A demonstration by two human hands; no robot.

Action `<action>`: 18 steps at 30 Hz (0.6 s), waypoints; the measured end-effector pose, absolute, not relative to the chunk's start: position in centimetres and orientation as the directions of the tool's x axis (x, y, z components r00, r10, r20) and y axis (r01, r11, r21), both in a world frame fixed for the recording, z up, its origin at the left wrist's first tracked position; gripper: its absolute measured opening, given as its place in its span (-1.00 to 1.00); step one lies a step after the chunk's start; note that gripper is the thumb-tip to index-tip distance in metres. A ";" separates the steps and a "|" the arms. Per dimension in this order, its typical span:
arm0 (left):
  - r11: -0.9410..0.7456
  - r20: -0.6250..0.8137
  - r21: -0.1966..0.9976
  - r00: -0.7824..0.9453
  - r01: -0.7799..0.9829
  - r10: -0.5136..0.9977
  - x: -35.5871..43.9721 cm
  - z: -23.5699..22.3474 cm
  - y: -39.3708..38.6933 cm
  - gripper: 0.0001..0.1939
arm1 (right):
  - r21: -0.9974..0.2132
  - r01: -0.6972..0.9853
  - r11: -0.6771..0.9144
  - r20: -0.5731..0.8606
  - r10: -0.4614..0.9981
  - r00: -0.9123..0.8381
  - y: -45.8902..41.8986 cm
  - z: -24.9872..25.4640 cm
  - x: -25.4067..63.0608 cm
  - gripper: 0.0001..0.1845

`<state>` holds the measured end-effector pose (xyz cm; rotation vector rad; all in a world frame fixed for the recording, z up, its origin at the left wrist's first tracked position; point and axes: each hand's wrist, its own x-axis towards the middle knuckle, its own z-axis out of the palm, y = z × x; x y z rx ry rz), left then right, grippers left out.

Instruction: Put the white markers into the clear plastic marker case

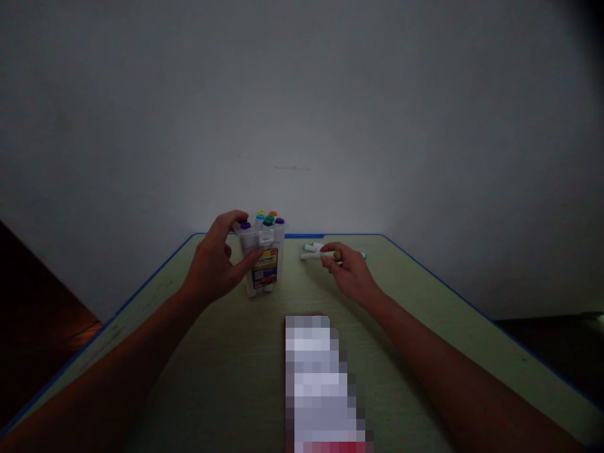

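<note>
Right grip (350, 269) pinching white marker (314, 256), long axis roughly level and crosswise, free end pointing left to clear marker case (280, 242), which sits apart, clasped by nearer left grip (212, 261); loose markers (308, 248) just beyond the right grip.

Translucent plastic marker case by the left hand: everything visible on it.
The translucent, plastic-looking marker case is a tall box with its top open, a pale clasp at the front rim and a dark, yellow-and-red printed label below. Purple, blue, yellow, green and orange marker caps show at the top. It stands roughly upright over the pale green tabletop. The left hand grips it, thumb across the front.
</note>
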<state>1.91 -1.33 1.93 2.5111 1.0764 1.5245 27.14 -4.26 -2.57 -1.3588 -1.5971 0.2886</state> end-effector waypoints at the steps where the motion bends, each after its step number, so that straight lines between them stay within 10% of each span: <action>1: -0.763 0.779 0.341 0.289 0.549 0.556 1.9 1.9 -1.3 -0.47 | -0.705 0.620 0.345 0.511 0.853 0.107 -4.3 -2.5 27.1 -0.69; 18: -0.770 0.786 0.329 0.294 0.547 0.544 1.9 1.9 -1.3 -0.47 | -0.700 0.624 0.347 0.514 0.851 0.104 -4.2 -2.6 27.2 -0.70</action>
